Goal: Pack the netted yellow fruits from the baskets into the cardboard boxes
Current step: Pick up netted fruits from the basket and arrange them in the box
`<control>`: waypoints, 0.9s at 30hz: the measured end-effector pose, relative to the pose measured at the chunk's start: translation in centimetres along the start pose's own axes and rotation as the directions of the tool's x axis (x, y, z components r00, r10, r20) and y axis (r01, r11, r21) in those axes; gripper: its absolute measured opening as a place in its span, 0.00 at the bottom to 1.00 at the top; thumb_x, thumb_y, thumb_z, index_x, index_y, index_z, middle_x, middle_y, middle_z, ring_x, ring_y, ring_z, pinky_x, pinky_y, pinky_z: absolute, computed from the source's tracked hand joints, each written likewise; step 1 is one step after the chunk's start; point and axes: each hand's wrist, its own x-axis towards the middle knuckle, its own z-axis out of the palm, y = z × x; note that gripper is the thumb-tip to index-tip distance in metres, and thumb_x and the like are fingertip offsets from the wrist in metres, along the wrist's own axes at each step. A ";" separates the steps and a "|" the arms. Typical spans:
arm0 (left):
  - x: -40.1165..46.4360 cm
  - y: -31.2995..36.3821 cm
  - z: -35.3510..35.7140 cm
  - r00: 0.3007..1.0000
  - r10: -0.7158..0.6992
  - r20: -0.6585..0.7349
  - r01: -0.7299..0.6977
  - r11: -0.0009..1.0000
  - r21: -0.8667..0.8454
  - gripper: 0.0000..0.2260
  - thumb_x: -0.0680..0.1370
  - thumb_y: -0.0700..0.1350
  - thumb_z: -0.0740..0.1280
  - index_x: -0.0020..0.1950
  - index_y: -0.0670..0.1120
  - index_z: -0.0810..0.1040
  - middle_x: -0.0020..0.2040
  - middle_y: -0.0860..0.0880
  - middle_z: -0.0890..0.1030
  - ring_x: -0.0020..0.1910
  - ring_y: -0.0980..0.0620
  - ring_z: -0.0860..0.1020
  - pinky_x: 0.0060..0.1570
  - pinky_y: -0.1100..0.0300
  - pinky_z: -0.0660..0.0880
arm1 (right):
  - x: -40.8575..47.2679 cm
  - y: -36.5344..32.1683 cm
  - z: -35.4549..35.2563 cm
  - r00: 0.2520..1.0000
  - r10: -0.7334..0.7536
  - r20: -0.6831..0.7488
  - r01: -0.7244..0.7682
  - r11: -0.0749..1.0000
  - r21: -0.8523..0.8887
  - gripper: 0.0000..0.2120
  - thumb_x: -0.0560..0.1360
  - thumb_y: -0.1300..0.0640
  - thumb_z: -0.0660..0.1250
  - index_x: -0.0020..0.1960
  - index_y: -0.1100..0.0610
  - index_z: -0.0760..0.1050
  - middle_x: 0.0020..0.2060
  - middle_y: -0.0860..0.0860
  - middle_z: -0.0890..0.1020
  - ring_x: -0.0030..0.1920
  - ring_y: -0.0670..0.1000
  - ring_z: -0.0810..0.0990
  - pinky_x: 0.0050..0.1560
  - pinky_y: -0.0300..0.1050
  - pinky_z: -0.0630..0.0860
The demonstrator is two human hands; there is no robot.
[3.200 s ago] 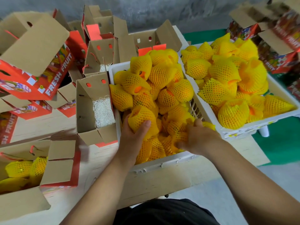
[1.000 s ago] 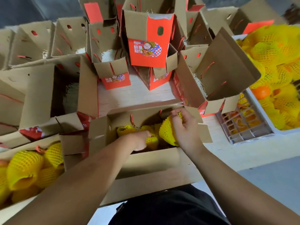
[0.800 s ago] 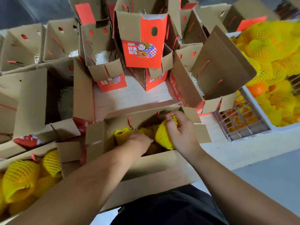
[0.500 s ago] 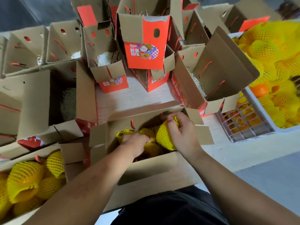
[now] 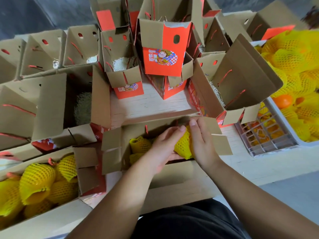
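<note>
Just below the centre of the head view, both hands are down in an open cardboard box [image 5: 172,171], seating a netted fruit [image 5: 182,145] among others already lying in it [image 5: 140,144]. The left hand [image 5: 165,149] comes in from the lower left with its fingers stretched along the fruit's near side, pressing rather than grasping. The right hand [image 5: 201,144] lies against the fruit's right flank, fingers nearly straight and pointing toward the far wall of the box; neither hand is curled round the fruit. Both forearms rise from the bottom edge and converge on the box.

I judge the step to be placing and settling: the fruit is inside the box but not yet released. Next, probably, both hands lift clear and reach to the white basket [image 5: 293,144] at the right edge, still heaped with netted fruits [image 5: 293,56], for another. That calls for a reach past the raised flap of the open box [image 5: 241,80] standing between.

At lower left another box [image 5: 51,219] is already full of netted fruit, while empty boxes [image 5: 81,45] crowd the upper frame.
</note>
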 end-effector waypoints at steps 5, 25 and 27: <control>-0.4 -0.4 -0.9 0.956 0.129 -0.262 -0.151 0.986 -0.069 0.08 0.81 0.61 0.67 0.58 0.63 0.79 0.56 0.54 0.86 0.54 0.52 0.86 0.52 0.46 0.84 | 0.2 -0.1 -0.1 0.988 0.097 0.122 -0.098 0.995 0.002 0.23 0.79 0.31 0.57 0.59 0.48 0.73 0.54 0.47 0.81 0.59 0.46 0.79 0.58 0.48 0.73; -0.4 -2.1 -1.3 0.888 0.385 -0.252 -0.394 0.919 0.014 0.06 0.83 0.48 0.67 0.56 0.48 0.80 0.49 0.53 0.86 0.48 0.59 0.82 0.49 0.64 0.78 | -0.9 -1.4 -1.0 0.891 0.230 0.392 -0.312 0.936 0.161 0.42 0.64 0.27 0.75 0.67 0.55 0.76 0.60 0.57 0.83 0.63 0.58 0.82 0.64 0.60 0.78; -0.6 -2.1 -1.0 0.895 0.327 -0.302 -0.347 0.938 -0.012 0.09 0.84 0.50 0.65 0.61 0.48 0.79 0.58 0.48 0.85 0.60 0.48 0.82 0.63 0.50 0.79 | -1.0 -1.4 -0.9 0.854 0.242 0.461 -0.339 0.930 0.140 0.32 0.67 0.36 0.77 0.65 0.51 0.77 0.57 0.57 0.85 0.58 0.61 0.84 0.57 0.65 0.81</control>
